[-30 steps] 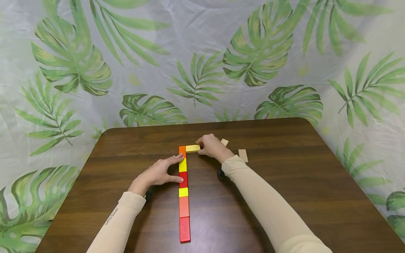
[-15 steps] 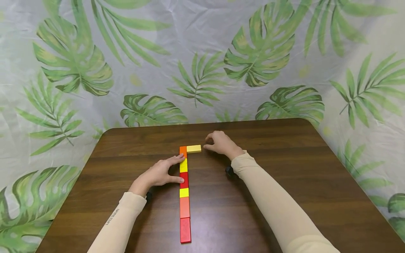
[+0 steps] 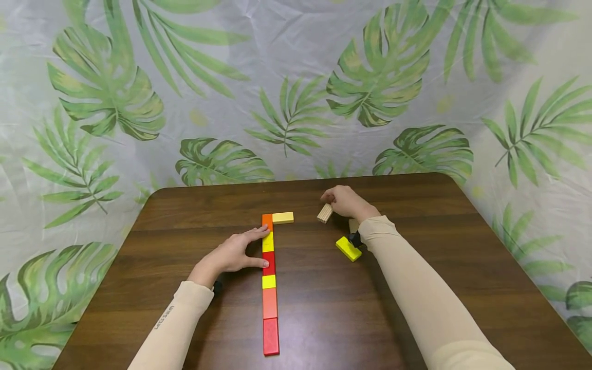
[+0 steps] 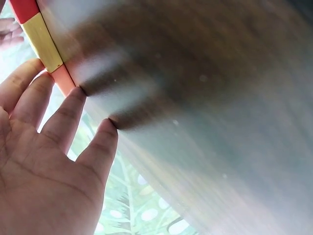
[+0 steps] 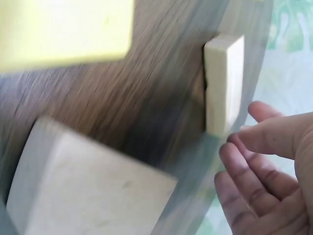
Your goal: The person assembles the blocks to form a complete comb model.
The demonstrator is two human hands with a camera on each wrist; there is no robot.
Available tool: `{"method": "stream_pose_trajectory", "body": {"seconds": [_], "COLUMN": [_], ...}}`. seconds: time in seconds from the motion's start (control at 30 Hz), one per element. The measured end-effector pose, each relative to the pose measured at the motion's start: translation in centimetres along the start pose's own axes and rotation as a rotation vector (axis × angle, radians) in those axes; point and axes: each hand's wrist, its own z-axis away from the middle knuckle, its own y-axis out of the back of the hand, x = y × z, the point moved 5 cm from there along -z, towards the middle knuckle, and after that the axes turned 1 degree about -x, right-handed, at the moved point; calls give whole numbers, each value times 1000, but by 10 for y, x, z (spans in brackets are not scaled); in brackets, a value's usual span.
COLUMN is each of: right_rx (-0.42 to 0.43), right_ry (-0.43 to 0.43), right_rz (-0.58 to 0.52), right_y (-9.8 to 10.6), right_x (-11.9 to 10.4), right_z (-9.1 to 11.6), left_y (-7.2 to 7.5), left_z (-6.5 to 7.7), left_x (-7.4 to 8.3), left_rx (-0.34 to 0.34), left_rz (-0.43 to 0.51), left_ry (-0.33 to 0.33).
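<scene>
A straight row of coloured blocks runs toward the person, with an orange block [image 3: 267, 220] at its far end and a red block [image 3: 271, 336] at its near end. A pale yellow block [image 3: 283, 218] extends to the right from the far end. My left hand [image 3: 229, 252] rests against the row's left side, fingers and thumb spread, touching the blocks. My right hand [image 3: 350, 202] is beside a plain wooden block [image 3: 325, 213]. In the right wrist view, its loosely bent fingers [image 5: 239, 161] lie close to that wooden block [image 5: 222, 88], without gripping it.
A loose yellow block [image 3: 348, 248] lies by the right wrist. Another plain wooden block [image 3: 353, 226] is partly hidden by that hand and wrist. The brown wooden table [image 3: 416, 288] ends at a leaf-patterned cloth [image 3: 287, 103] behind.
My right hand has let go of the pale yellow block and moved right to the plain wooden block. The loose yellow block has come into view. My left hand stays in place.
</scene>
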Motion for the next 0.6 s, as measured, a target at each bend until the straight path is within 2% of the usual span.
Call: {"method": "stream_pose_trajectory", "body": {"seconds": [0.23,0.6], "right_rx": [-21,-44], "right_ry": [-13,48], "right_rz": [-9,-50], "right_y": [2,0], "right_x": [18,23], "right_z": [4,8], "left_y": [1,1], "left_z": [0,1], "left_x": [1,1], "left_rx": [8,21], "left_rz": [9,-7], "left_ry": [-22,-35]}}
